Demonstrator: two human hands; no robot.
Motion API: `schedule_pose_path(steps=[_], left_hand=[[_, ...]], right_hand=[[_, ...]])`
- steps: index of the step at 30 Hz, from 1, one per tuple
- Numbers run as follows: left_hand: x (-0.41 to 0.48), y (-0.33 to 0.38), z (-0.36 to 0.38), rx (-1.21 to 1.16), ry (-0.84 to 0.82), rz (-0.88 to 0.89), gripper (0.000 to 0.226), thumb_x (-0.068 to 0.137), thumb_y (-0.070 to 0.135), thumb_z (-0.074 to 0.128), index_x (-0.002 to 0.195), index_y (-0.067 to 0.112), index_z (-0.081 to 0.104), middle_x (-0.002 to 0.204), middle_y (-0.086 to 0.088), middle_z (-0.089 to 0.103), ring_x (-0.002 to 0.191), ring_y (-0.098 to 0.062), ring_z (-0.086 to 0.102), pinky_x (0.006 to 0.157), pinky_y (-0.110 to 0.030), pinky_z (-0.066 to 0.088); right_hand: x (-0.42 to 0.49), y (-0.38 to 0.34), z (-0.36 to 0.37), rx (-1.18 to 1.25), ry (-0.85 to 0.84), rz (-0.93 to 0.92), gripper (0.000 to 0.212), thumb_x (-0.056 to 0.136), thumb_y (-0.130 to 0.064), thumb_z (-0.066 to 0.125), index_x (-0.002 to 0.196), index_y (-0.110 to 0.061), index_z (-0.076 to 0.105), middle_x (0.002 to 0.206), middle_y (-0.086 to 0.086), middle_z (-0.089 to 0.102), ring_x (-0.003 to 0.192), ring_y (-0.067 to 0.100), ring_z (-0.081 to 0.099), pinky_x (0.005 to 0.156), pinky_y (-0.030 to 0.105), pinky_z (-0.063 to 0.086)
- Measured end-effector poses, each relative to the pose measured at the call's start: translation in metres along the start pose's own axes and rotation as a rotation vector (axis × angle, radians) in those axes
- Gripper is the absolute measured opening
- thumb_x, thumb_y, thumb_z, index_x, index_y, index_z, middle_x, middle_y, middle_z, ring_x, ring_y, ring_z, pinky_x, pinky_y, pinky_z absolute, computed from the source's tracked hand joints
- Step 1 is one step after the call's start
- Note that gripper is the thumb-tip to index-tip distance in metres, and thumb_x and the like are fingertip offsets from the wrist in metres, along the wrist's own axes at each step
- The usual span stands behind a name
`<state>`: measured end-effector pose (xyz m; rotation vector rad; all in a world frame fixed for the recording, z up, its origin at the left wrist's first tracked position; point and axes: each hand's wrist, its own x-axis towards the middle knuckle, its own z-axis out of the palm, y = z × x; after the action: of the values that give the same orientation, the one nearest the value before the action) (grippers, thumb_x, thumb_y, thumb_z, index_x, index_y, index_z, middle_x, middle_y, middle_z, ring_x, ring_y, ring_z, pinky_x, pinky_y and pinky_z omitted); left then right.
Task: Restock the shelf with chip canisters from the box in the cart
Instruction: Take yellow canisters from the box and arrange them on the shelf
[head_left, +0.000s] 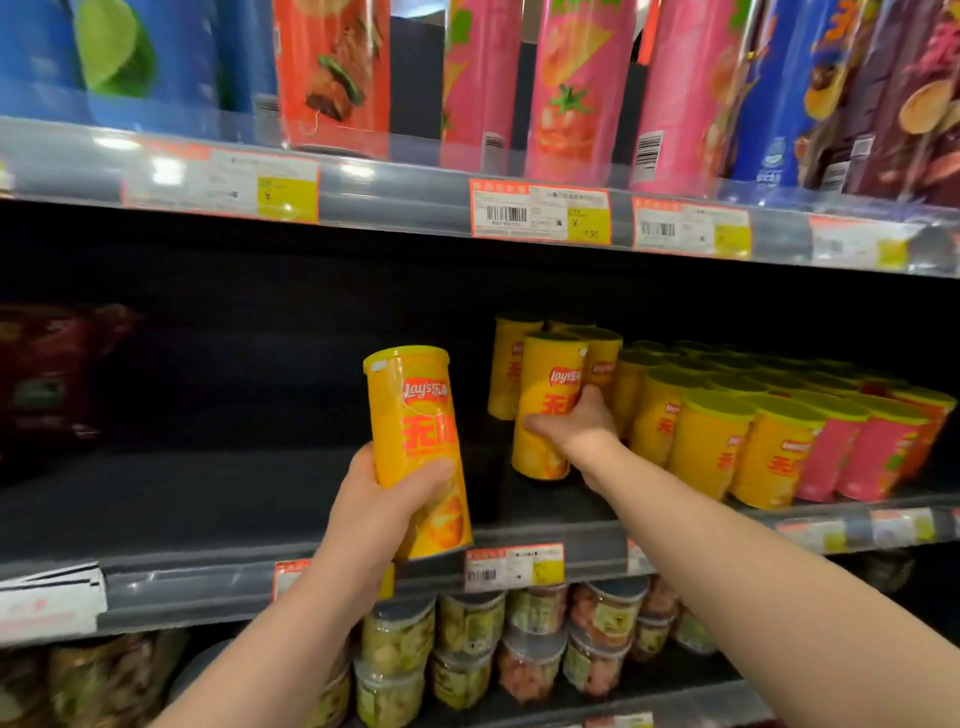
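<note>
On the far left of the middle shelf (234, 493) a dark red bag (57, 374) sits blurred in the shadow. The deck is dark and bare to the right of the bag. In front of the middle shelf's front rail, left of centre, the left hand (384, 512) grasps a yellow chip canister (413, 431), fingers and thumb curled round its lower half. The canister's top leans slightly left, clear of the deck. Further right, over the middle shelf, the right hand (576, 426) clasps a second yellow canister (543, 415) at mid-height, thumb across its front. It is roughly upright; whether its base touches the deck is unclear. Just behind and right of it on the middle shelf stand rows of yellow canisters (709, 441), then pink canisters (852, 457) at the right end.
</note>
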<state>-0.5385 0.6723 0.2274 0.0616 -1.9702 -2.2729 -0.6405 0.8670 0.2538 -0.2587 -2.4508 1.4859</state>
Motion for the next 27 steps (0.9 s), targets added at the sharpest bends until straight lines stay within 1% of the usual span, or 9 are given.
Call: schedule_pose_path(steps=[5,7,9,11,14,18,22,25,27], left_hand=[[0.010,0.003,0.010,-0.008,0.052,0.021,0.051,0.078,0.029,0.074,0.120,0.027,0.047,0.106,-0.002,0.066,0.093,-0.022,0.067,0.075,-0.038,0.054],[0.013,0.003,0.015,0.007,0.048,0.027,0.060,0.071,0.033,0.081,0.121,0.028,0.047,0.106,-0.001,0.067,0.093,-0.021,0.068,0.078,-0.039,0.055],[0.017,0.002,0.019,0.023,0.060,0.033,0.063,0.060,0.041,0.077,0.116,0.031,0.049,0.105,-0.001,0.067,0.092,-0.020,0.069,0.079,-0.039,0.056],[0.019,0.002,0.022,0.028,0.064,0.037,0.058,0.057,0.043,0.072,0.109,0.035,0.049,0.105,-0.001,0.067,0.093,-0.020,0.069,0.081,-0.040,0.056],[0.022,0.000,0.027,0.025,0.073,0.037,0.056,0.057,0.043,0.073,0.108,0.036,0.050,0.106,-0.001,0.068,0.093,-0.020,0.069,0.082,-0.041,0.056],[0.026,-0.004,0.032,0.029,0.079,0.022,0.068,0.057,0.043,0.075,0.118,0.032,0.048,0.106,-0.001,0.068,0.093,-0.019,0.069,0.079,-0.038,0.056],[0.031,-0.005,0.040,0.027,0.069,0.010,0.058,0.068,0.032,0.083,0.114,0.032,0.048,0.105,-0.001,0.066,0.092,-0.020,0.068,0.073,-0.034,0.055],[0.036,-0.005,0.051,0.038,0.041,0.016,0.058,0.069,0.032,0.082,0.116,0.032,0.047,0.105,0.000,0.066,0.091,-0.019,0.068,0.071,-0.033,0.055],[0.039,-0.004,0.061,0.062,0.011,0.023,0.058,0.069,0.035,0.081,0.114,0.035,0.045,0.106,0.002,0.065,0.093,-0.018,0.067,0.072,-0.033,0.054]], right_hand=[[0.036,0.006,0.013,-0.041,-0.051,-0.068,0.078,0.068,-0.029,0.083,0.133,-0.016,0.042,0.128,0.009,0.054,0.118,0.031,0.054,0.098,0.047,0.047],[0.048,0.008,0.017,-0.035,-0.060,-0.064,0.077,0.069,-0.026,0.082,0.133,-0.016,0.041,0.127,0.009,0.054,0.116,0.031,0.054,0.097,0.048,0.048],[0.058,0.010,0.022,-0.034,-0.053,-0.058,0.073,0.072,-0.021,0.080,0.133,-0.016,0.041,0.128,0.010,0.054,0.118,0.031,0.053,0.099,0.048,0.046],[0.066,0.012,0.027,-0.044,-0.044,-0.061,0.071,0.073,-0.020,0.078,0.134,-0.017,0.041,0.129,0.010,0.053,0.119,0.032,0.053,0.100,0.047,0.046],[0.071,0.011,0.030,-0.045,-0.056,-0.063,0.065,0.077,-0.021,0.076,0.133,-0.015,0.042,0.129,0.010,0.053,0.121,0.032,0.052,0.101,0.044,0.045],[0.072,0.012,0.027,-0.060,-0.065,-0.088,0.063,0.081,-0.021,0.073,0.133,-0.014,0.038,0.130,0.011,0.051,0.122,0.032,0.050,0.100,0.040,0.042],[0.066,0.021,0.019,-0.033,-0.082,-0.192,0.066,0.080,-0.019,0.072,0.136,-0.019,0.037,0.125,0.007,0.053,0.117,0.028,0.053,0.097,0.037,0.045],[0.060,0.020,0.004,-0.027,-0.107,-0.224,0.049,0.085,-0.026,0.067,0.129,-0.020,0.047,0.115,0.004,0.059,0.108,0.026,0.058,0.092,0.038,0.050],[0.053,0.013,-0.009,0.070,-0.109,-0.256,0.044,0.088,-0.036,0.063,0.128,-0.023,0.050,0.119,0.000,0.059,0.109,0.022,0.057,0.095,0.039,0.049]])
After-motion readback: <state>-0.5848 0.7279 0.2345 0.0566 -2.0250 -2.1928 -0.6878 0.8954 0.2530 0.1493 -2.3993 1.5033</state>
